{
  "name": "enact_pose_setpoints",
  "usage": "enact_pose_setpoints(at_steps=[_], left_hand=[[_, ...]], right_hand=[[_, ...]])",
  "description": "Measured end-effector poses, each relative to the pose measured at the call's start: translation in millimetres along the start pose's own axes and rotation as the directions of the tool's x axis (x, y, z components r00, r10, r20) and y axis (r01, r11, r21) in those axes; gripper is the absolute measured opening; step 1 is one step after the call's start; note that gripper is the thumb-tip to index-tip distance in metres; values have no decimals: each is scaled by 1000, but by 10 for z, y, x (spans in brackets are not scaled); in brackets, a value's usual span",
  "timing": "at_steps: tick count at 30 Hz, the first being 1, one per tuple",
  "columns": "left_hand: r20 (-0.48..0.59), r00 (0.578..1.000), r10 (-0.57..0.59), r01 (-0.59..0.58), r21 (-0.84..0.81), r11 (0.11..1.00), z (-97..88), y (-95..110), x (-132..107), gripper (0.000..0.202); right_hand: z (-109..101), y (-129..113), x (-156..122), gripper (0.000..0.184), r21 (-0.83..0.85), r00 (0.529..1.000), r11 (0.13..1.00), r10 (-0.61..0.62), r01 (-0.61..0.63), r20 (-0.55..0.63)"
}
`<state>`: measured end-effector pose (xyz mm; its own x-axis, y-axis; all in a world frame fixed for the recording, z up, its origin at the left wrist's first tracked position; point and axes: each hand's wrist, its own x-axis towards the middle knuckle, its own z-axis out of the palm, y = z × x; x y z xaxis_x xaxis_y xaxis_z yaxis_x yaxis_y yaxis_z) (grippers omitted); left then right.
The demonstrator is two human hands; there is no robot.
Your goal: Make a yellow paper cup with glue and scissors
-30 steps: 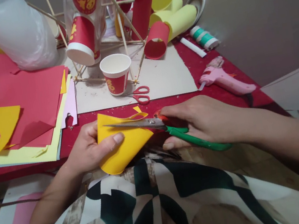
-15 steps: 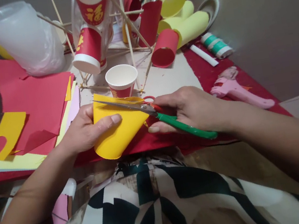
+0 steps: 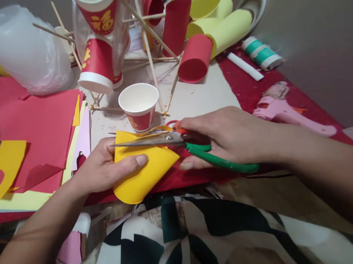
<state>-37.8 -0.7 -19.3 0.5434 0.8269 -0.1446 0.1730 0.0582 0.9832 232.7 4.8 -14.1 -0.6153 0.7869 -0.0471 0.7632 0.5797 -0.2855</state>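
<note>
My left hand (image 3: 101, 168) is closed around a curved piece of orange-yellow paper (image 3: 143, 174), thumb pressed on its front. My right hand (image 3: 228, 136) grips green-handled scissors (image 3: 181, 142); their blades lie across the paper's upper edge, pointing left. A thin cut strip of the paper curls above the blades. Both hands hover at the near edge of the red-covered table (image 3: 257, 86), just above my patterned lap.
A red-and-white paper cup (image 3: 139, 106) stands just behind the hands, before a frame of wooden sticks (image 3: 147, 41) with more cups and red and yellow paper tubes (image 3: 194, 58). Stacked red and yellow sheets (image 3: 36, 129) lie left; a pink glue gun (image 3: 281, 109) and green tape rolls (image 3: 261, 53) right.
Both hands with the paper and scissors rose away from my lap, then settled slightly lower. The blades have tilted back to level across the paper's top edge.
</note>
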Motion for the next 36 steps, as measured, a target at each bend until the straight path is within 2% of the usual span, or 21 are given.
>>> enact_pose_setpoints(at_steps=[4,12,16,20,26,30,36], left_hand=[[30,999,15,-15,-12,1000,22,3,9,33],[53,997,54,-52,-36,998,25,-28,-20,27],[72,996,55,-51,-57,997,11,-52,-18,22],[61,998,6,-3,-53,999,-3,-76,-26,18],[82,997,1,3,-48,999,-2,-70,-27,16],[109,994,8,-2,-61,998,-1,-68,-33,13],[173,985,-16,47,-174,984,-8,-41,-46,2]], right_hand=[[10,-25,2,70,-34,1000,999,9,-9,-6],[37,-62,-3,68,-53,1000,999,11,-10,15],[136,-39,-14,68,-49,998,999,4,-7,-61],[218,-3,-16,71,-4,993,1000,0,0,-116],[152,-7,-31,75,66,991,997,-24,33,-135],[149,26,-45,72,76,981,995,-46,62,-188],[147,52,-64,78,48,964,996,-58,73,-259]])
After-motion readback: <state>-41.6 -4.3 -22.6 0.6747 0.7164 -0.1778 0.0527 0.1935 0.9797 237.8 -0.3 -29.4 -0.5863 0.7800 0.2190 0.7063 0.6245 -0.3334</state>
